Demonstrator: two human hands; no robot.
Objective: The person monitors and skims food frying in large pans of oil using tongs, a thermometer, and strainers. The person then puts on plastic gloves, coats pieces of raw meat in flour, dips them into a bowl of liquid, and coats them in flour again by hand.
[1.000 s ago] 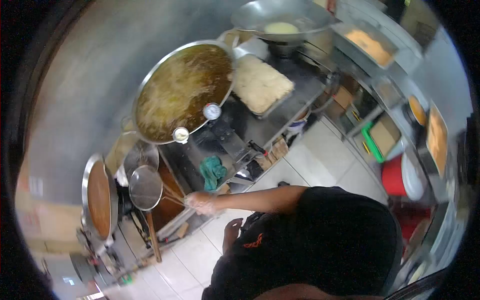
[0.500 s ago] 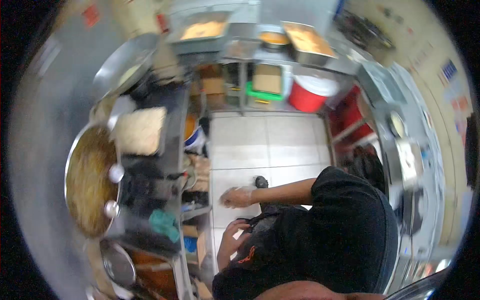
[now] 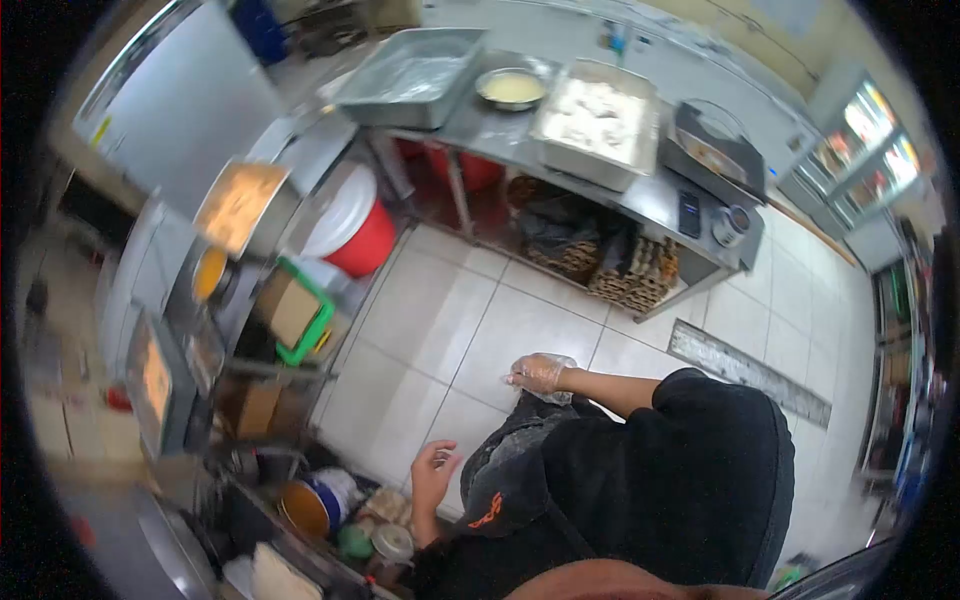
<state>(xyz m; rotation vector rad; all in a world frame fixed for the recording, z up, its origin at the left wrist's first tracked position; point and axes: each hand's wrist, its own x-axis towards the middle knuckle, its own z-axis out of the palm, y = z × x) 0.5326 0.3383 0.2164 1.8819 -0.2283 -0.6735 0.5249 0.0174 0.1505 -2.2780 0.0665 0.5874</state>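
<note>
Turned rightward since the earlier frame, my view carries the round red white-lidded bucket (image 3: 363, 240) leftward. Below this bucket, my bare left hand (image 3: 433, 470) hangs loosely spread, visibly empty, near a round blue-and-white tub (image 3: 328, 500); to the bucket's lower right, my clear-gloved right hand (image 3: 540, 374) half-curls, contents indiscernible. Judged step: turning about; any grasp calls for stepping nearer.

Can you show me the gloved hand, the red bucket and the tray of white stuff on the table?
Gloved right hand (image 3: 540, 373), head view: middle of the hand.
Red bucket (image 3: 364, 241), head view: red side wall.
Tray of white stuff (image 3: 582, 167), head view: its near wall.
</note>
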